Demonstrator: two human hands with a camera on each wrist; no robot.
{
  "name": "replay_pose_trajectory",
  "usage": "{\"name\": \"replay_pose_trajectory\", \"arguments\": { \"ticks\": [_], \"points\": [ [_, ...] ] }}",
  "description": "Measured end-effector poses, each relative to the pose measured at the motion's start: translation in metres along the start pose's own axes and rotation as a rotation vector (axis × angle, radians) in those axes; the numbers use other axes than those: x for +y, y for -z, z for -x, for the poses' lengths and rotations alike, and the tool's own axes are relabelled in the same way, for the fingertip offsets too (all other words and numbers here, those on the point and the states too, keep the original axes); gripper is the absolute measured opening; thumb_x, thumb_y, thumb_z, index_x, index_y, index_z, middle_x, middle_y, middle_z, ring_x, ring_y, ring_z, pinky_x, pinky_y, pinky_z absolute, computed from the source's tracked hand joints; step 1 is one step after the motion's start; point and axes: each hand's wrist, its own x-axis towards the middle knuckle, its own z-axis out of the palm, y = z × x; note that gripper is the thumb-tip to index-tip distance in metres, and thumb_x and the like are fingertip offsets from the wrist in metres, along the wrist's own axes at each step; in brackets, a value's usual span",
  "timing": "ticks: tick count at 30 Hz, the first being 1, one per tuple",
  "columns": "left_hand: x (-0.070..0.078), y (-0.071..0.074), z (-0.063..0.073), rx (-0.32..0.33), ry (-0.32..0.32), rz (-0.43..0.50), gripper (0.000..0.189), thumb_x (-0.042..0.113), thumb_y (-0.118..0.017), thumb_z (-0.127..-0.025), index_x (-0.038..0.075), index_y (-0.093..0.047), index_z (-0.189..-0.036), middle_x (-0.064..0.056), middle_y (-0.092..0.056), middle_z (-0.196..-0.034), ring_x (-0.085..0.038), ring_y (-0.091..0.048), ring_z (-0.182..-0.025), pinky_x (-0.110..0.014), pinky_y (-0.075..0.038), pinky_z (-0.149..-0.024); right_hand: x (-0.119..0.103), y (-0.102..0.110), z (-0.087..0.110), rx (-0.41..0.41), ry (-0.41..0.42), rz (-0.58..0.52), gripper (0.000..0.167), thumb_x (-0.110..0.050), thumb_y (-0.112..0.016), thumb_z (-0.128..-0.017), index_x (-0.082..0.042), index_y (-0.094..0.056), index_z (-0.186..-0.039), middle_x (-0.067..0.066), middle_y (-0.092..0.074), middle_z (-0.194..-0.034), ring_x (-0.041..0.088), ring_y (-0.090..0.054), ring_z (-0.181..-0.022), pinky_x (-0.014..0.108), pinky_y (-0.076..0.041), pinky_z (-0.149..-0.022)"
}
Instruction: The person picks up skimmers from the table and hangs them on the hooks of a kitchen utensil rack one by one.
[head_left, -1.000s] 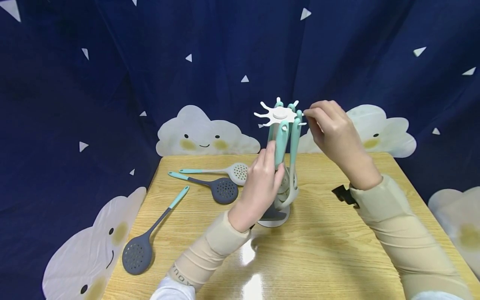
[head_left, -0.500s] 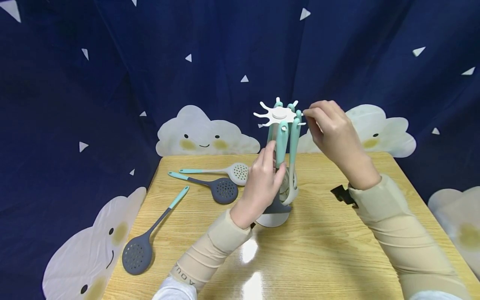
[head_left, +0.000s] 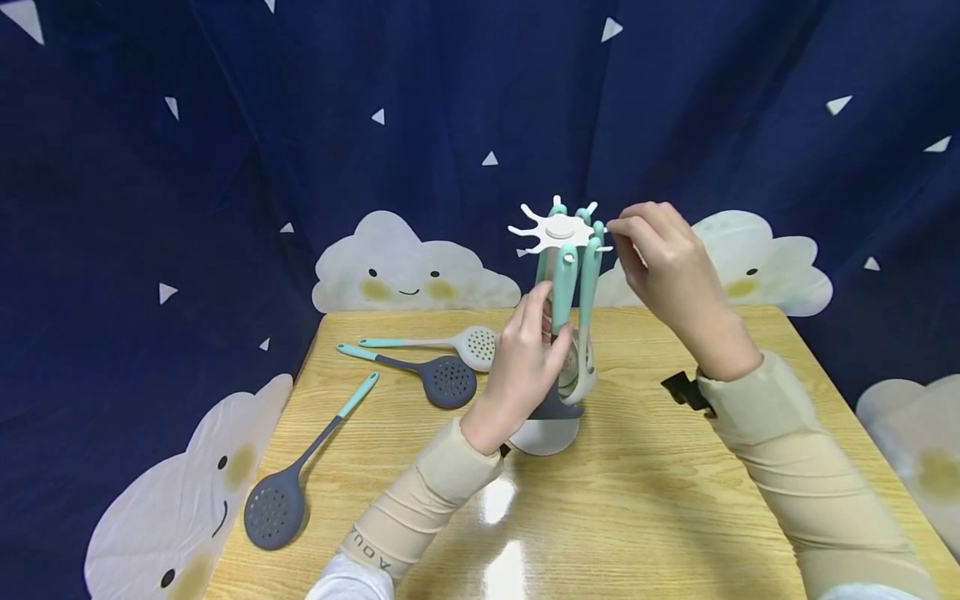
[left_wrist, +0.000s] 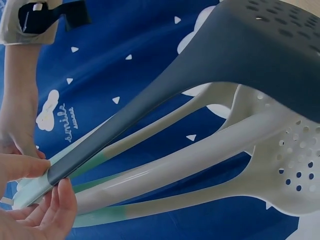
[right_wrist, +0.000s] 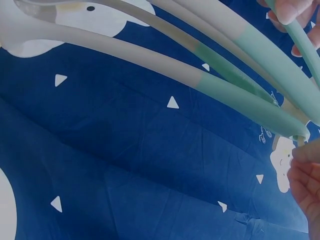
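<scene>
Backdrop reads "smile"; left hand grips dark utensil; right hand pinches rack prong.

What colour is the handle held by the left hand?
Mint green; the handle shows best in the head view.

1. Soft light leaves the rack bright and clear.
2. In front of the rack, two glare patches whiten the glossy table.
3. Right of the rack, a soft-edged shadow dims the table.
4. Behind the rack, the curtain looks dark.
5. Both wrist views look duller; sheen streaks the rack's pole.
</scene>
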Motion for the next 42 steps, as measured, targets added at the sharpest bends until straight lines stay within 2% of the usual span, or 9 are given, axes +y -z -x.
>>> {"name": "replay_pose_trajectory", "arguments": {
  "ticks": [7,15,20,23,26,29,34,38,42],
  "points": [
    [-0.003,-0.002,0.000,0.002,-0.010,0.030,0.043,0.001,-0.065,-0.078,-0.003,-0.045,-0.116,-0.010,-0.055,-0.086,-0.015,-0.056,-0.066,-0.014,-0.045,-0.059,0.000,0.000,0.000,-0.002,-0.003,0.001,0.013,0.016,-0.056,-0.079,0.008,-0.059,-0.088,0.020,-0.057,-0.086,0.034,-0.049,-0.076,0.040,-0.043,-0.068],
    [-0.014,0.002,0.003,0.020,-0.023,0.064,0.044,0.006,-0.063,-0.076,-0.004,-0.046,-0.115,-0.012,-0.053,-0.088,-0.019,-0.055,-0.073,-0.021,-0.049,-0.061,0.000,0.000,0.000,0.003,-0.002,-0.001,0.013,0.017,-0.056,-0.078,0.008,-0.059,-0.087,0.020,-0.057,-0.085,0.034,-0.049,-0.076,0.040,-0.043,-0.068],
    [-0.038,0.010,0.004,0.107,-0.129,0.040,0.032,0.004,-0.055,-0.071,-0.006,-0.055,-0.102,-0.014,-0.056,-0.087,-0.023,-0.055,-0.078,-0.028,-0.049,-0.068,0.000,0.000,0.001,-0.001,-0.009,-0.004,0.014,0.017,-0.055,-0.078,0.008,-0.059,-0.087,0.020,-0.057,-0.085,0.034,-0.049,-0.076,0.039,-0.042,-0.068],
    [-0.058,0.015,0.005,0.147,-0.219,-0.028,0.024,0.002,-0.053,-0.071,-0.005,-0.058,-0.093,-0.015,-0.059,-0.087,-0.026,-0.056,-0.081,-0.032,-0.048,-0.074,0.000,0.000,0.001,0.000,-0.010,-0.004,0.014,0.017,-0.055,-0.078,0.008,-0.059,-0.087,0.020,-0.057,-0.086,0.034,-0.049,-0.077,0.039,-0.042,-0.068],
    [-0.080,0.020,0.009,0.152,-0.235,-0.129,0.022,0.002,-0.054,-0.070,-0.003,-0.060,-0.090,-0.013,-0.060,-0.088,-0.027,-0.056,-0.081,-0.034,-0.047,-0.073,0.000,0.000,0.000,0.002,-0.008,-0.006,0.014,0.017,-0.055,-0.078,0.008,-0.059,-0.088,0.020,-0.057,-0.085,0.034,-0.049,-0.077,0.038,-0.042,-0.068],
    [-0.104,0.025,0.016,0.145,-0.164,-0.243,0.021,0.002,-0.056,-0.069,-0.001,-0.061,-0.089,-0.012,-0.061,-0.088,-0.027,-0.055,-0.082,-0.036,-0.046,-0.072,0.000,0.000,0.000,0.003,-0.005,-0.007,0.014,0.017,-0.055,-0.078,0.008,-0.059,-0.088,0.020,-0.057,-0.085,0.034,-0.049,-0.076,0.039,-0.042,-0.068],
    [-0.151,0.030,0.035,0.121,0.009,-0.399,0.018,0.001,-0.056,-0.071,0.000,-0.062,-0.088,-0.012,-0.060,-0.089,-0.028,-0.053,-0.085,-0.038,-0.043,-0.078,0.000,-0.001,0.000,0.006,-0.002,-0.007,0.014,0.018,-0.055,-0.078,0.008,-0.059,-0.087,0.020,-0.057,-0.085,0.034,-0.049,-0.076,0.039,-0.042,-0.067],
    [-0.186,0.036,0.056,0.112,0.121,-0.471,0.016,-0.001,-0.056,-0.071,0.000,-0.061,-0.086,-0.012,-0.060,-0.087,-0.030,-0.051,-0.083,-0.042,-0.040,-0.080,0.000,-0.001,0.000,0.011,0.002,-0.009,0.014,0.018,-0.055,-0.077,0.008,-0.059,-0.087,0.020,-0.057,-0.085,0.034,-0.049,-0.076,0.039,-0.043,-0.067],
    [-0.217,0.044,0.083,0.050,0.244,-0.539,0.017,-0.001,-0.057,-0.072,0.000,-0.060,-0.089,-0.013,-0.059,-0.089,-0.031,-0.051,-0.086,-0.044,-0.038,-0.083,0.000,-0.001,0.000,0.009,0.002,-0.007,0.015,0.018,-0.055,-0.077,0.008,-0.059,-0.088,0.020,-0.057,-0.085,0.034,-0.049,-0.076,0.039,-0.043,-0.067]
  ]
}}
